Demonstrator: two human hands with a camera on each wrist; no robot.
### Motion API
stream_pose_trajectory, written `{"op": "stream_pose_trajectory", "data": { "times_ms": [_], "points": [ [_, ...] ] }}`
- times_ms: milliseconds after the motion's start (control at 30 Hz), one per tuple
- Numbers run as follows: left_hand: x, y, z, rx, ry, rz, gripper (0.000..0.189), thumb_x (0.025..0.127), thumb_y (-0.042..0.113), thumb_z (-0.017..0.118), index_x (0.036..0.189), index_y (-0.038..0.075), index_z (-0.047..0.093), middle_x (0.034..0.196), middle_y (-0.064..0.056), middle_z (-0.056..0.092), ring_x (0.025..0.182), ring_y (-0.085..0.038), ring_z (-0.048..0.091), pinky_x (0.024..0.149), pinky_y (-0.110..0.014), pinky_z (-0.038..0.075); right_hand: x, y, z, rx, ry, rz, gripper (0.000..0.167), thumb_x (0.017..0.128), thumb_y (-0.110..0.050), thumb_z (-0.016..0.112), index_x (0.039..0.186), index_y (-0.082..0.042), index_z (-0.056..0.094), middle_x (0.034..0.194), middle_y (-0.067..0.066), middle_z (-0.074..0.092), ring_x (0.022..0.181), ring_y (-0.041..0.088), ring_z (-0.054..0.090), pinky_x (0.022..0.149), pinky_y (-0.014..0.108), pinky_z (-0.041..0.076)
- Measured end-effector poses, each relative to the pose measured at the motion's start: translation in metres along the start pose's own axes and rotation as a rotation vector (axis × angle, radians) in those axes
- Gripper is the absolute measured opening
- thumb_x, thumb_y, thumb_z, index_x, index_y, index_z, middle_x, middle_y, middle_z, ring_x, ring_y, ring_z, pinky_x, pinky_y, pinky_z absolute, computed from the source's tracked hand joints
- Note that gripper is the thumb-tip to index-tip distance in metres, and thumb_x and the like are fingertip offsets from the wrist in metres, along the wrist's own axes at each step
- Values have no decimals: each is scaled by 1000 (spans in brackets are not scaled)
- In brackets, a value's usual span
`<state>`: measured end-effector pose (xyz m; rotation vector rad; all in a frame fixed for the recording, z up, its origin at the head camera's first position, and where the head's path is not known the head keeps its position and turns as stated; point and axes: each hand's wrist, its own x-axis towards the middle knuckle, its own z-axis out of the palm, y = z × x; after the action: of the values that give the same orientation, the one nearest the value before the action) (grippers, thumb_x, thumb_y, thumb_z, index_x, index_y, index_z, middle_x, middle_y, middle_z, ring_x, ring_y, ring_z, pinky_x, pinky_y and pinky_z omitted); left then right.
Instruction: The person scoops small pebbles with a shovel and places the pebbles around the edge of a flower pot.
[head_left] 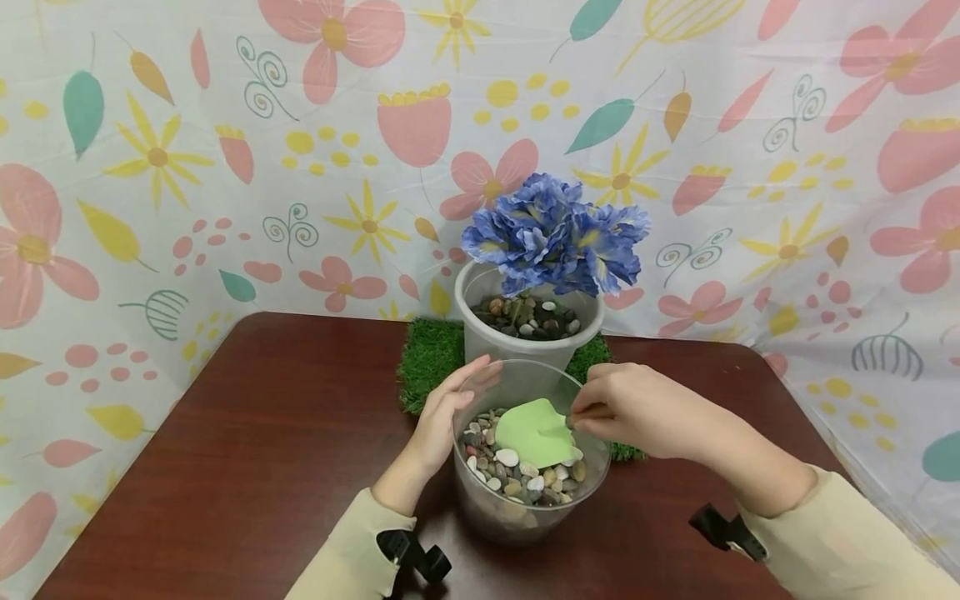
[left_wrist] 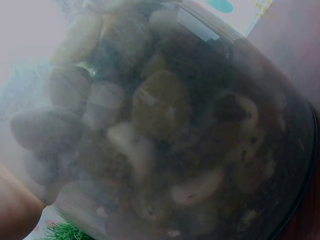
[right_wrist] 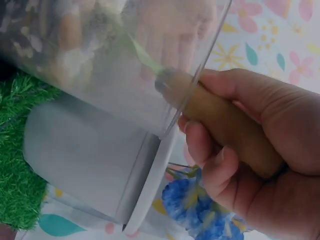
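A clear plastic bucket (head_left: pixel 498 521) stands on the table, filled partway with mixed pebbles (head_left: pixel 517 487). My right hand (head_left: pixel 637 410) grips the wooden handle (right_wrist: pixel 225 130) of a small garden trowel just over the bucket's right rim. The light green trowel blade (head_left: pixel 534 435) lies inside on the pebbles. Against the outside of the left wall, my left hand (head_left: pixel 442 417) rests with its fingers extended. Pebbles (left_wrist: pixel 160 105) show blurred through the bucket wall in the left wrist view, where most of that hand is hidden.
Right behind the bucket stands a white pot (head_left: pixel 468 333) with blue artificial flowers (head_left: pixel 555 233) and stones. A green turf mat (head_left: pixel 429 358) lies beneath it. The dark wooden table (head_left: pixel 262 433) meets a floral cloth backdrop (head_left: pixel 360 150) at the back.
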<state>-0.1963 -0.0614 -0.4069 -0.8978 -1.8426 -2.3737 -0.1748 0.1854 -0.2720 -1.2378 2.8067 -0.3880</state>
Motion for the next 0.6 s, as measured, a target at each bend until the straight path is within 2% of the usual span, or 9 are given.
{"op": "stream_pose_trajectory", "data": {
  "times_ms": [133,333,467,600],
  "points": [
    [-1,0,-1,3,11,-2,56,91,10,28,143,-12,26,141,-35,38,131,-48,36,112,-57,23,2,3,4,29,7,-15,9,84,-17,69,89,-20,75,79,-13,58,69,-4,52,59,16,48],
    [-2,-1,-1,15,-1,-4,56,92,10,28,144,-11,26,141,-34,38,132,-47,36,111,-58,24,-2,6,3,129,-26,-20,10,86,-19,67,91,-20,75,79,-13,58,70,-4,55,59,16,49],
    [-1,-1,-1,18,3,-3,56,92,11,28,143,-11,27,141,-33,38,131,-47,37,111,-58,25,3,4,8,100,3,-57,8,85,-18,68,89,-20,75,79,-13,58,70,-4,55,60,16,50],
    [-1,1,0,14,5,-7,56,92,11,28,144,-11,26,142,-33,38,131,-47,37,112,-56,24,8,1,12,61,23,-56,8,85,-18,68,88,-21,75,78,-14,57,70,-5,53,61,16,48]
  ]
}}
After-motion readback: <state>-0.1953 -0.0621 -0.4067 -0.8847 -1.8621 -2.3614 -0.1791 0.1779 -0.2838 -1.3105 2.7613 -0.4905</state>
